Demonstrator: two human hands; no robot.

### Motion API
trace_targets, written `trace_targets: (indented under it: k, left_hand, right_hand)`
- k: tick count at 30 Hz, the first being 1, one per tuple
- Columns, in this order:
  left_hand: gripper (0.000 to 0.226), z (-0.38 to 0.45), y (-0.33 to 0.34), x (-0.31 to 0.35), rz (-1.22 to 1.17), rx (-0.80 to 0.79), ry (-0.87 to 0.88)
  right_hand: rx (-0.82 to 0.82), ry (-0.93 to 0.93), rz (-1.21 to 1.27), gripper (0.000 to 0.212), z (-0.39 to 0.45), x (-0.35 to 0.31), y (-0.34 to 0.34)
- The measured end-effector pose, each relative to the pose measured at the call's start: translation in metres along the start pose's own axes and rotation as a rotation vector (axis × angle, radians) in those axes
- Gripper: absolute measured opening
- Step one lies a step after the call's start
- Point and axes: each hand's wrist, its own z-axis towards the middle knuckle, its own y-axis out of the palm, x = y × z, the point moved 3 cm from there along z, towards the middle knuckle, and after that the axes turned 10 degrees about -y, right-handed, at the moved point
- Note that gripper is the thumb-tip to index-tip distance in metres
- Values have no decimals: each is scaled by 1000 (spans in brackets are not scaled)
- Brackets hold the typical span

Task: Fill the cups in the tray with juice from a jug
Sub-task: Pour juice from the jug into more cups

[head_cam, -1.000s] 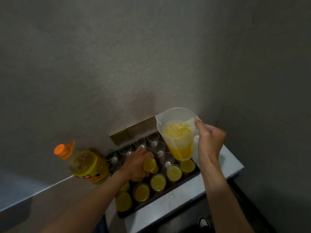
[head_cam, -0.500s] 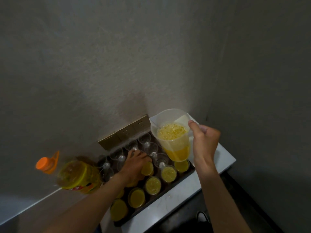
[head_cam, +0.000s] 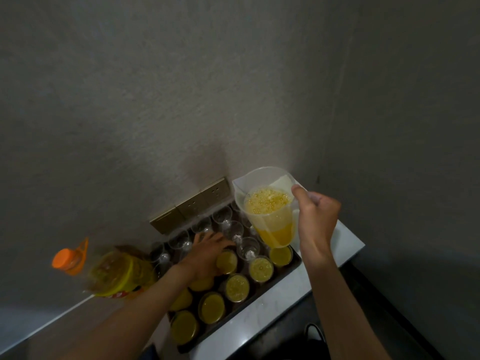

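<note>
A dark tray on the white counter holds several clear cups. Those in the near rows are filled with yellow juice, such as one filled cup. The far rows hold empty cups, such as one empty cup. My left hand reaches into the middle of the tray and wraps round a filled cup, fingers over its far side. My right hand grips the handle of a clear plastic jug. The jug is upright, about half full of foamy juice, above the tray's far right corner.
A large yellow bottle with an orange cap stands left of the tray. Gold wall sockets sit just behind the cups. The counter edge runs along the front, with a grey wall close on the right and a shoe below.
The view has drifted, so everything sits lower and further left. My left hand stays at the filled cup, fingers stretched further over it. The jug remains upright in my right hand.
</note>
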Motion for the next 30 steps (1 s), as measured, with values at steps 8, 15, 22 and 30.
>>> trace_targets:
  k: [8, 15, 22, 30]
  left_hand:
    - [82, 25, -24, 30, -43, -21, 1]
    - [104, 46, -3, 49, 31, -113, 38]
    - [84, 44, 11, 51, 57, -3, 1]
    - [73, 41, 11, 50, -28, 59, -36]
  right_hand:
    - [1, -15, -1, 55, 0, -3, -1]
    - [2, 6, -24, 49, 3, 0, -7]
    - [8, -3, -24, 53, 5, 1, -10]
    - [-32, -11, -31, 51, 2, -6, -9]
